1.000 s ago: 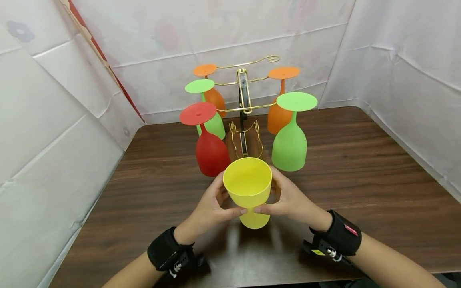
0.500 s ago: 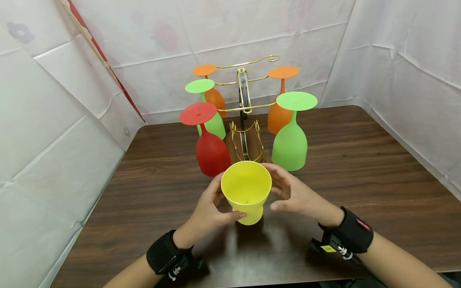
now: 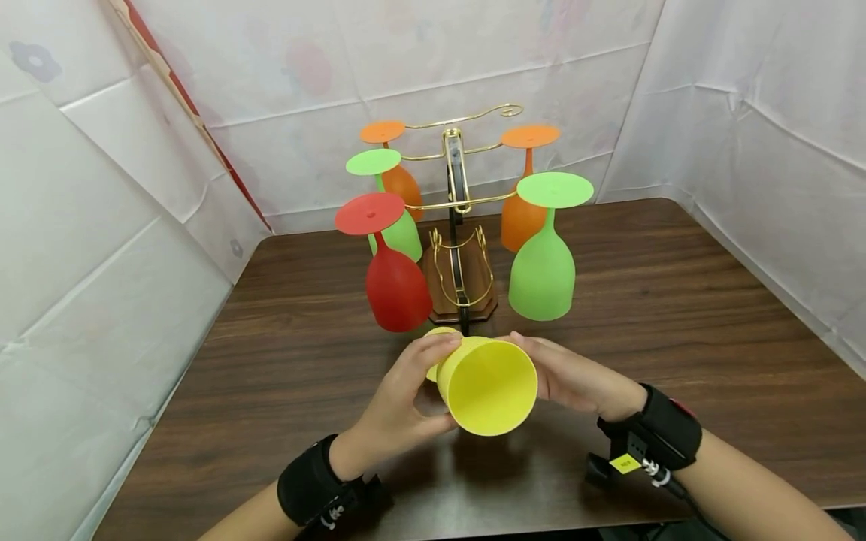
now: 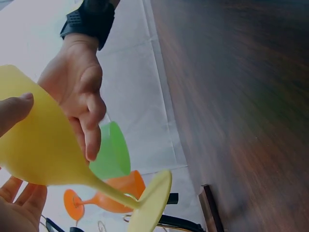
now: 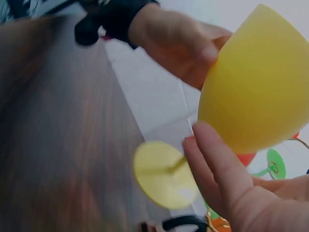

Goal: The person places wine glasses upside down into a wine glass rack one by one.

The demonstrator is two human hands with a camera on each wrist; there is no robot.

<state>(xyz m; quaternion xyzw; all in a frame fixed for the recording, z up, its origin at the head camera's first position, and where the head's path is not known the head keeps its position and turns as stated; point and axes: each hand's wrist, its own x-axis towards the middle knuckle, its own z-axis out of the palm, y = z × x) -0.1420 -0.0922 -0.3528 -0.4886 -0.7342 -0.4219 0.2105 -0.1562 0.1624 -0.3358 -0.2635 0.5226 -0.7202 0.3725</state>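
Note:
A yellow plastic wine goblet (image 3: 494, 391) is held tilted above the table, its mouth toward me and its round foot to the far left. My left hand (image 3: 399, 409) grips the bowl from the left, thumb below and fingers over the top. On the other side my right hand (image 3: 575, 376) has fairly straight fingers at the bowl. In the left wrist view the goblet's stem and foot (image 4: 153, 203) point toward the rack. The right wrist view has the right fingers (image 5: 217, 159) beside the bowl, while the left thumb presses its other side.
A gold wire rack (image 3: 473, 203) on a wooden base stands just beyond the hands. Hanging upside down from it are a red goblet (image 3: 398, 293), green goblets (image 3: 543, 278) and orange goblets (image 3: 522, 218). White sheeting (image 3: 284, 173) encloses the dark wood table (image 3: 676, 315).
The goblet has gone from upright to tipped, its mouth swinging toward me and rightward, its foot away. The right hand let go of it, shifted right, and now meets the bowl with extended fingers.

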